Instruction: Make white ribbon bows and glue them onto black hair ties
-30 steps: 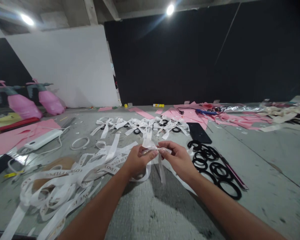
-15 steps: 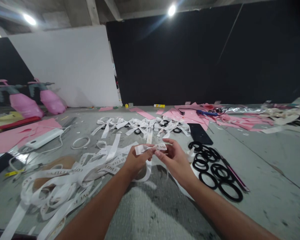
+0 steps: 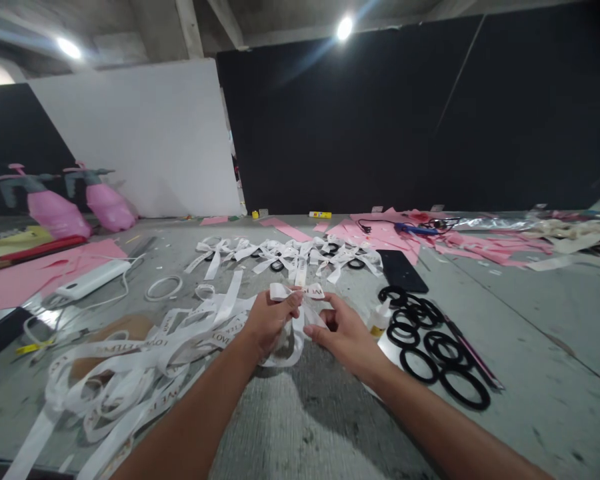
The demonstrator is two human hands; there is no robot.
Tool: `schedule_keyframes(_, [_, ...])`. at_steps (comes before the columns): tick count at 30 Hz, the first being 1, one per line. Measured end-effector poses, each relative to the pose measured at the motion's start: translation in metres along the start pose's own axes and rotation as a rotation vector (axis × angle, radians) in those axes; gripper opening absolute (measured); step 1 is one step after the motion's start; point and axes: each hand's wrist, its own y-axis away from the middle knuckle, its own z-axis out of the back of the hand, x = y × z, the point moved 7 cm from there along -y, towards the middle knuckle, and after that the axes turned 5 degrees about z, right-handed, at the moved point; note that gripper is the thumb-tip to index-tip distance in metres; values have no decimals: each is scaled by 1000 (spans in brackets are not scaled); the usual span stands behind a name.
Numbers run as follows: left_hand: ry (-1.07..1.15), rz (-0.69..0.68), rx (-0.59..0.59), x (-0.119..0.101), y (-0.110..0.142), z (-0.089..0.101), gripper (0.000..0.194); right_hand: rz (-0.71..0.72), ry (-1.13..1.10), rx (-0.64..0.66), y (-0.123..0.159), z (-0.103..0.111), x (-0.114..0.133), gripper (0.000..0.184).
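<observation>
Between my hands is a white printed ribbon [image 3: 314, 291] with loops standing out to both sides like a bow. My left hand [image 3: 270, 319] pinches its middle between thumb and fingers. With thumb and fingertips, my right hand [image 3: 343, 330] grips a ribbon strand just below the right loop. A ribbon length hangs in a curve under my hands, near the table surface. Left of my left hand lies a loose heap of the same printed ribbon [image 3: 165, 347]. Several finished-looking white bows [image 3: 280, 255] with black rings lie in a row beyond my hands.
Several black rings [image 3: 420, 365] lie to the right, beside a pen-like stick [image 3: 475, 357], a small bottle [image 3: 379, 320] and a dark phone-like slab [image 3: 403, 270]. Pink scraps [image 3: 380, 233] line the back. At left are a white power strip [image 3: 93, 279] and pink spray bottles [image 3: 57, 213].
My right hand has moved slightly down, drawing a ribbon strand below the bow's middle. The right loop stands clearer of my fingers. My left hand keeps its pinch.
</observation>
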Motion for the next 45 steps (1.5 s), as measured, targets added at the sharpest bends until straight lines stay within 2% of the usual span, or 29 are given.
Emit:
schedule_keyframes(3, [11, 30, 109, 0, 5, -7, 47, 84, 32, -21, -1, 1, 8, 29])
schedule_keyframes(5, [15, 58, 195, 1, 10, -15, 48, 111, 49, -89, -2, 7, 12, 33])
schedule_keyframes(8, [9, 94, 263, 5, 15, -24, 50, 61, 87, -213, -2, 17, 11, 36])
schedule_keyframes(10, [2, 68, 248, 4, 16, -27, 45, 36, 75, -274, 0, 22, 9, 35])
schedule_keyframes(15, [-97, -30, 28, -1, 11, -18, 36, 85, 51, -361, 3, 25, 8, 34])
schedule_keyframes(17, [-177, -51, -9, -2, 9, -15, 35, 89, 23, -382, 4, 25, 6, 33])
schedule_keyframes(23, [-414, -121, 69, -6, 9, -17, 35, 27, -31, -286, 0, 20, 0, 33])
schedule_keyframes(28, [-457, -197, -31, -15, 13, -14, 41, 39, 4, -258, -1, 22, 1, 42])
schedule_keyframes(31, [-453, -247, -83, -16, 16, -15, 45, 28, -9, -242, 1, 17, 2, 41])
schedule_keyframes(33, [-460, -273, -90, -15, 17, -16, 44, 0, -115, -208, 2, 9, -1, 33])
schedule_keyframes(36, [-470, -302, -92, -15, 17, -16, 40, -56, -288, -166, 2, -1, -7, 41])
schedule_keyframes(40, [-409, -280, -125, -14, 15, -11, 42, -71, -300, -213, 1, 0, -13, 35])
schedule_keyframes(43, [-344, -287, -165, -15, 13, -6, 43, -61, -358, -150, -1, -3, -13, 31])
schedule_keyframes(45, [-286, -264, -142, -13, 11, -6, 42, -49, -355, -136, -1, -3, -12, 28])
